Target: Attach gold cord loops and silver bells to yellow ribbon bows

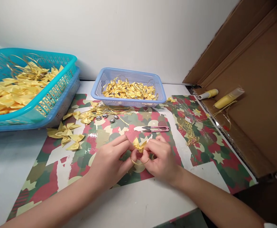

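My left hand (111,155) and my right hand (161,158) meet over the patterned sheet, both closed in a pinch. Between their fingertips is a yellow ribbon bow (139,144). A loop of gold cord (139,164) hangs below the bow, its ends running into my fingers. The exact join of cord and bow is covered by the fingertips. Just beyond my hands lie pink-handled thread snips (155,129). To their left are several small silver bells (112,120), gold cords (112,110) and loose yellow bows (75,142).
A blue basket (129,102) of bows with gold cord stands against the wall. At left, a turquoise basket (55,95) full of bows sits in a blue one. Gold thread scraps (190,134) lie right, near two yellow rolls (227,98) and a cardboard wall (249,82).
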Available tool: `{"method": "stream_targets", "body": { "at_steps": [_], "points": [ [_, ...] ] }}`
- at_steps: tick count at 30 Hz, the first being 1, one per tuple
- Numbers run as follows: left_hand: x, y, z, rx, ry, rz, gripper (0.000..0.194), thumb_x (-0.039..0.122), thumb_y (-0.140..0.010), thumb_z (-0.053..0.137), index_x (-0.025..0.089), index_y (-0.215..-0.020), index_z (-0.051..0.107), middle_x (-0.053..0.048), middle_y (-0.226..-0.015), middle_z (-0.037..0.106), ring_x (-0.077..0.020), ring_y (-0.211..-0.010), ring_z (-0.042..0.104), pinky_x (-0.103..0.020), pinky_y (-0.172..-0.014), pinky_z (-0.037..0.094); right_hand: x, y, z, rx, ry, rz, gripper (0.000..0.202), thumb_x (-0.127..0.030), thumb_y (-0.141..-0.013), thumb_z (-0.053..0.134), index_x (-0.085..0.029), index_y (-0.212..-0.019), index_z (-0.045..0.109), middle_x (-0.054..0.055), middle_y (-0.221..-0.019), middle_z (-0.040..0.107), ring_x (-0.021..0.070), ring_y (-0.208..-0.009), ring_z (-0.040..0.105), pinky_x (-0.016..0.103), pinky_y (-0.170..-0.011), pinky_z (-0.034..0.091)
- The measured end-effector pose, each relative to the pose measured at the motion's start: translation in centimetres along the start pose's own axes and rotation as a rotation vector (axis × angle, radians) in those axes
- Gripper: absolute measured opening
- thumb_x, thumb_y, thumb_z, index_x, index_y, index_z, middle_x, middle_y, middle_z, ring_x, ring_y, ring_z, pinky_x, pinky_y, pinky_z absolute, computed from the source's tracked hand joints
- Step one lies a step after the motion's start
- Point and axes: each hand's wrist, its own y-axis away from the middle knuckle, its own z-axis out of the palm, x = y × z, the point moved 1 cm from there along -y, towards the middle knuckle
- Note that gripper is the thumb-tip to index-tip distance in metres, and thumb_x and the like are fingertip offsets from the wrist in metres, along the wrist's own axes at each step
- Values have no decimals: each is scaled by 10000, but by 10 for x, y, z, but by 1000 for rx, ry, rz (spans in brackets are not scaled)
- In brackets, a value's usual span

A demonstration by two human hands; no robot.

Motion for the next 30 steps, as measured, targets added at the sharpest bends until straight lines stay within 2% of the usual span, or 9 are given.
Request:
{"method": "stream_targets", "body": {
  "at_steps": [8, 23, 30],
  "points": [
    [2, 0, 2, -55, 22, -53, 167, 230, -860, 533, 185, -715, 604, -10, -696, 577, -105, -567, 490, -210, -477, 382, -1, -2, 0, -48, -87, 11, 214, -173, -817, 438, -196, -609, 395, -57, -524, 462, 89, -495, 362, 294, -605, 265],
    [2, -6, -6, -9, -53, -19, 217, 217, -841, 508, 187, -626, 514, 11, -627, 511, -98, -538, 442, -201, -461, 360, 1, -2, -1, -38, -83, 8, 250, -151, -798, 433, -210, -584, 319, -61, -490, 387, 96, -475, 300, 282, -579, 269],
    [6, -6, -6, -73, 65, -43, 208, 214, -847, 539, 186, -642, 538, 12, -626, 534, -98, -543, 462, -202, -464, 365, 0, -4, -4, -59, -158, 24, 207, -146, -795, 455, -196, -606, 386, -72, -512, 442, 80, -477, 347, 282, -610, 264]
  ]
}}
